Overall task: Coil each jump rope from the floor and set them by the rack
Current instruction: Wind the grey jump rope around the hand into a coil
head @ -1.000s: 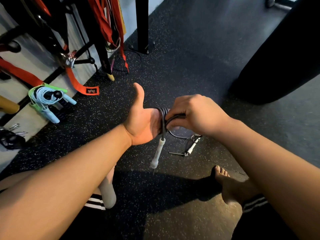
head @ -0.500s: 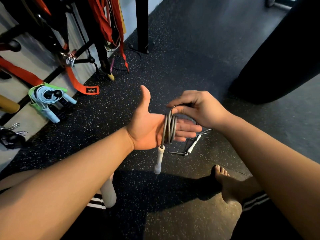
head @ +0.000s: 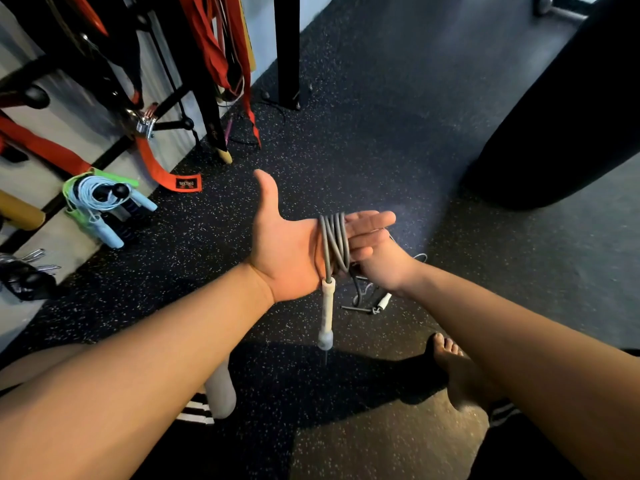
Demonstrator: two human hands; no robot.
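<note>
Speckled floor [head: 381, 140], blue rope [head: 100, 199] by rack [head: 206, 109]. Left grip [head: 294, 244] flat, grey rope [head: 334, 240] looped; right grip [head: 384, 270] hidden, unclear.

The left hand [head: 287, 251] lay palm up, thumb raised and fingers [head: 370, 221] straight, with a gray jump rope [head: 334, 240] looped several times around them. One white handle [head: 327, 306] hung down below the palm. The right hand [head: 388, 271] sat just under the left fingers, its own fingers hidden. The other handle [head: 383, 301] lay on the speckled floor [head: 346, 150]. A coiled blue jump rope [head: 100, 199] rested beside the rack [head: 204, 98].
</note>
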